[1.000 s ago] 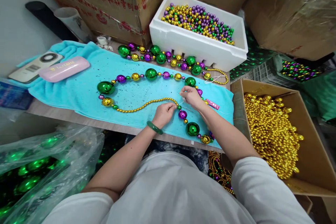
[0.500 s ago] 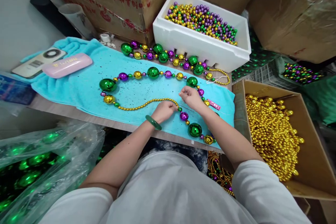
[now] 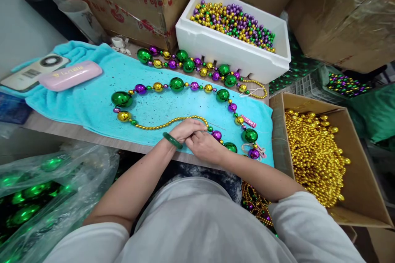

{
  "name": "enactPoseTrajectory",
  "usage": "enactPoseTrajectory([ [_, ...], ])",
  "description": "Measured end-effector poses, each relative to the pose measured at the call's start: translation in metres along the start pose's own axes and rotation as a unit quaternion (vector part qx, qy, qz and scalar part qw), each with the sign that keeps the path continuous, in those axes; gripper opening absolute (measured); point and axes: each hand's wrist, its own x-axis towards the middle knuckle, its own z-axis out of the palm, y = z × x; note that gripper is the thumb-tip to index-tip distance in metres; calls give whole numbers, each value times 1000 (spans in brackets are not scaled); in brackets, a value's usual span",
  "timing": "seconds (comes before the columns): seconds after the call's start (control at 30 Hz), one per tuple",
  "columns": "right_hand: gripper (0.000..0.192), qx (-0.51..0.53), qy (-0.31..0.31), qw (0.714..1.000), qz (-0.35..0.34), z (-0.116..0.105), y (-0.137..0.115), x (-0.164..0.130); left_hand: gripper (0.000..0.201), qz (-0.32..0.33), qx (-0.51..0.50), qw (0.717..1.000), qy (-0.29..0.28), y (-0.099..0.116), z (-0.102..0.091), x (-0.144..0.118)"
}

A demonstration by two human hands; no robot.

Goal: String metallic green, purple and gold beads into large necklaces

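Observation:
A loop of large green, purple and gold beads (image 3: pixel 176 84) lies on the turquoise towel, joined to a run of small gold beads (image 3: pixel 157 126). My left hand (image 3: pixel 186 128), with a green bangle (image 3: pixel 173 140) at its wrist, pinches the bead strand where the gold run meets a small green bead (image 3: pixel 210 129). Closed against it, my right hand (image 3: pixel 203 146) meets the left fingertips; what its fingers pinch is hidden. A thin line (image 3: pixel 217 125), needle or thread, extends just beyond the fingers. The right hand and forearm cover part of the loop.
Behind the towel (image 3: pixel 92 111) lies another bead necklace (image 3: pixel 189 65), beside a white foam box (image 3: pixel 228 45) of small beads. A carton of gold beads (image 3: pixel 314 160) stands right. A pink case (image 3: pixel 70 76) sits left, and a small pink packet (image 3: pixel 248 121) lies near the loop.
My right hand has moved left and down from above the strand to meet my left hand. The loop's right side, earlier behind the right forearm, shows more now. The view has shifted slightly.

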Motion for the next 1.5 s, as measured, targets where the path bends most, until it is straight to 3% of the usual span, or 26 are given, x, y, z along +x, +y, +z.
enactPoseTrajectory([
  [0.23,29,-5,-28,1000,11,-2,-3,5,16,19,61,998,-26,2,-1,-2],
  [0.37,22,40,-45,998,15,-9,-13,-3,14,81,138,987,10,-1,-3,4],
  [0.43,19,88,-25,995,35,-19,-8,-11,14,114,167,979,26,-4,-7,7],
  [0.5,21,148,42,981,115,-29,12,-19,15,139,183,973,27,-6,-11,9],
  [0.57,20,221,140,929,260,-32,44,-23,18,163,203,965,22,-7,-14,10],
  [0.63,14,340,186,838,384,-26,77,-23,20,186,230,955,23,-6,-14,11],
  [0.7,7,508,103,748,414,-13,101,-18,21,204,252,946,23,-3,-13,10],
  [0.77,14,642,26,664,384,2,113,-12,22,220,267,938,23,0,-10,10],
  [0.83,22,721,-7,600,347,13,115,-6,22,234,280,931,28,2,-9,9],
  [0.9,26,761,-31,565,318,19,114,-1,21,245,295,923,37,4,-9,9],
  [1.0,28,787,-80,541,284,21,115,2,22,257,305,916,47,4,-10,10],
  [1.1,29,801,-88,518,286,21,120,1,23,258,306,915,45,4,-10,11],
  [1.17,26,797,-84,516,302,20,122,0,24,255,306,916,46,4,-10,11],
  [1.23,21,771,-81,546,318,16,123,-2,24,253,304,917,50,3,-10,11],
  [1.3,17,719,-42,609,334,7,120,-5,25,252,302,918,54,3,-11,11],
  [1.4,22,601,69,725,330,-6,109,-14,24,254,304,917,56,2,-12,11],
  [1.5,42,498,88,811,293,-10,97,-21,24,260,309,914,51,0,-14,13],
])
